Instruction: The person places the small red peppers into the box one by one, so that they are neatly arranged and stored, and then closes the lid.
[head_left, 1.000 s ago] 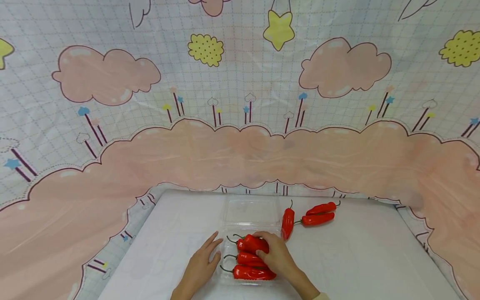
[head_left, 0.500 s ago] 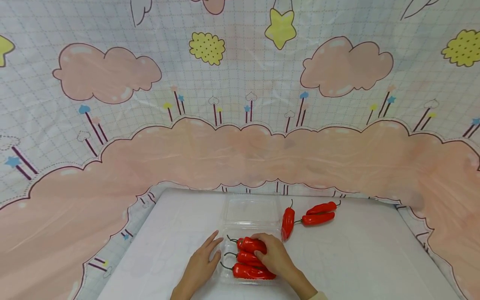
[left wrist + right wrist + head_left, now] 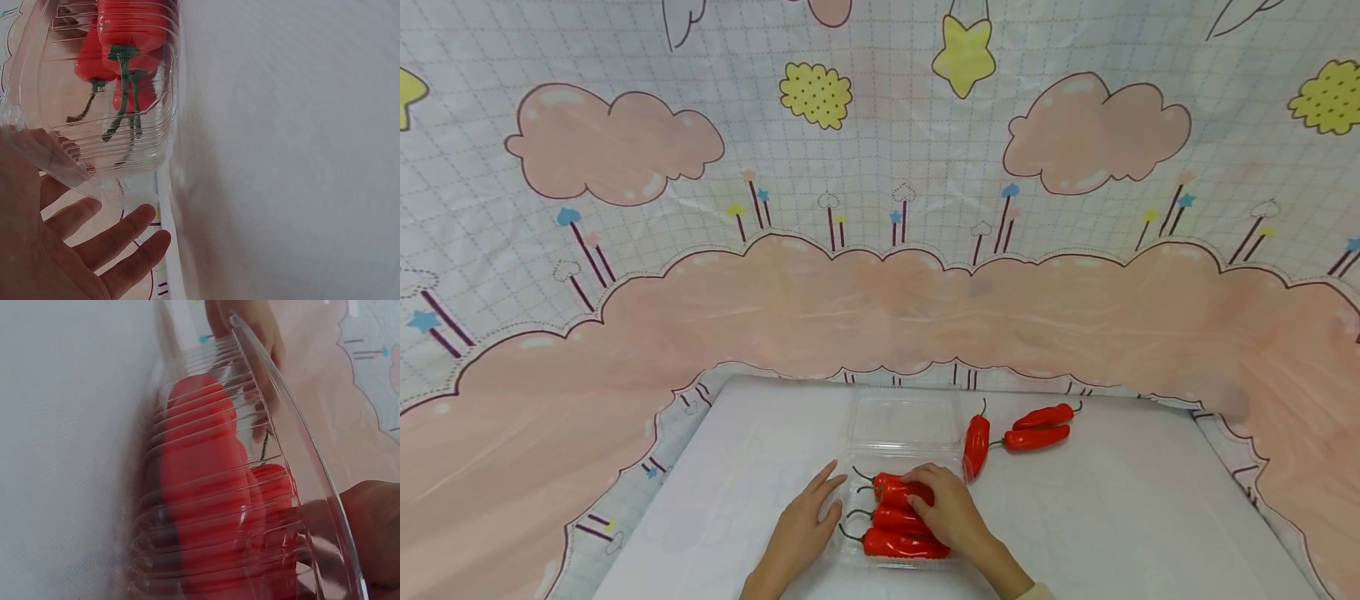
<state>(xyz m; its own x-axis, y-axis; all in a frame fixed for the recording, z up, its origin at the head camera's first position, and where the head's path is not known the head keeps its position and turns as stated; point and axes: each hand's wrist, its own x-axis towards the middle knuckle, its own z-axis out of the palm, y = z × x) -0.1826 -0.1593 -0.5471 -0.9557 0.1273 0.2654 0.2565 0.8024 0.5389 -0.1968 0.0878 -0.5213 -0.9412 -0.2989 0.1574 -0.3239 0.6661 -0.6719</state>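
A clear plastic clamshell box lies with its lid folded back, away from me. Several red peppers fill its base side by side, their green stems towards the left; one long pepper lies along the near wall. At the far end, my right hand holds a red pepper by its right part, fingers over its back and thumb on the near side. My left hand rests beside the box's left wall, fingers spread. In the left wrist view, those fingers are nearly straight beside the ribbed wall.
To the right of the lid, one red pepper lies lengthwise near the box. Farther right are two more, a back pepper and a front pepper. All lie on a white table before a patterned cloth backdrop.
The pepper in my right hand has come down slightly towards me among the others, and its stem now shows below the neighbouring stem. My left hand stays in place.
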